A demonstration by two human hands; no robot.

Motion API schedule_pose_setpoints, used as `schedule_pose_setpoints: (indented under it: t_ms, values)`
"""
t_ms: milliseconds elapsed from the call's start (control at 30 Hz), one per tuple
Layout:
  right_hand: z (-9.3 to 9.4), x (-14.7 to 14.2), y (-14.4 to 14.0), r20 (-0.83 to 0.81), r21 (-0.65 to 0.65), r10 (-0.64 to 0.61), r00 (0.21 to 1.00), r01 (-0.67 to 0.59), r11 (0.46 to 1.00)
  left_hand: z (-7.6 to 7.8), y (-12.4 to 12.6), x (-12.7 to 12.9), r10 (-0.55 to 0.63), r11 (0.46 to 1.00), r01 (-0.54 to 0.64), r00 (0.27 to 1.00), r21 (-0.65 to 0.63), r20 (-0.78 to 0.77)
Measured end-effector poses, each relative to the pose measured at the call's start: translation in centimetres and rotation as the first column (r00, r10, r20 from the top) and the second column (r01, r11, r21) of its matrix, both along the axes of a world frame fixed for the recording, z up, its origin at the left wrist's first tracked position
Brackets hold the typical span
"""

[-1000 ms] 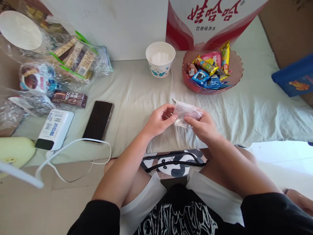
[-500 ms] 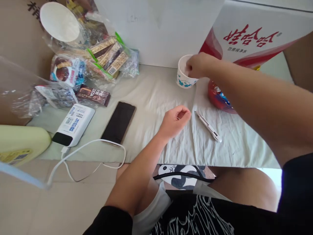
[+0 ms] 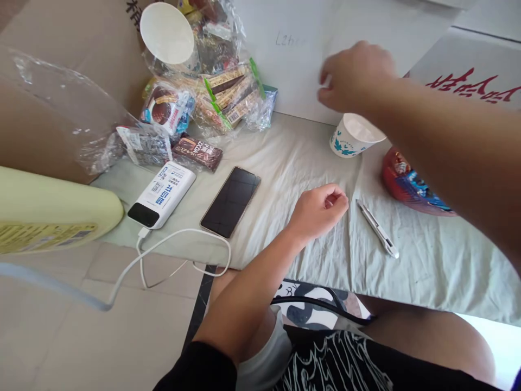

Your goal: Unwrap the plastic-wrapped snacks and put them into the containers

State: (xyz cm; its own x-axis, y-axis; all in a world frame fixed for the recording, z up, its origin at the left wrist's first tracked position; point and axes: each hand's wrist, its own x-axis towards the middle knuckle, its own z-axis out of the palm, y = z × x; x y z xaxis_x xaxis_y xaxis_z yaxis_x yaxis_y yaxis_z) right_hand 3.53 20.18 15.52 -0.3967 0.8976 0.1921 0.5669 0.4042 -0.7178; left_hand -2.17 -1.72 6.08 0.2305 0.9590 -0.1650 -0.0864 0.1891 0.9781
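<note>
My left hand (image 3: 319, 212) rests on the cloth-covered table with its fingers curled into a loose fist, and I see nothing in it. To its right lies a white utility knife (image 3: 377, 228). My right hand (image 3: 358, 76) is raised just above and behind a white paper cup (image 3: 350, 137) with blue leaf prints. Its fingers are bent together, and whatever they may hold is hidden. The cup stands upright and my forearm covers part of its right side. A red round container (image 3: 411, 187) with a blue label sits partly under the forearm.
At the left are a phone (image 3: 231, 202), a white power bank (image 3: 163, 195) with a cable (image 3: 171, 237), and a yellow-green bottle (image 3: 57, 203). Wrapped snacks (image 3: 234, 95) and another paper cup (image 3: 166, 32) lie behind. White boxes (image 3: 301, 70) close off the back.
My right hand has come up out of the paper cup and now hovers above it. My left hand keeps its place by the knife. The whole view has shifted to the left.
</note>
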Motion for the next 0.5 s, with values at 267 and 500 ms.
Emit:
schedule_pose_setpoints:
  t_ms: [267,500]
  values:
    - [-1.0,-11.5,-2.1,0.405,0.033,0.234,0.884,-0.27,0.962,-0.2,-0.2,-1.1,0.022,0.999,-0.016,0.995,0.052,-0.099]
    - [-2.5,-13.5,-1.3,0.425,0.005,0.259,0.867,-0.289,0.957,0.0,-0.1,-2.1,0.039,0.997,-0.035,0.997,0.066,-0.072]
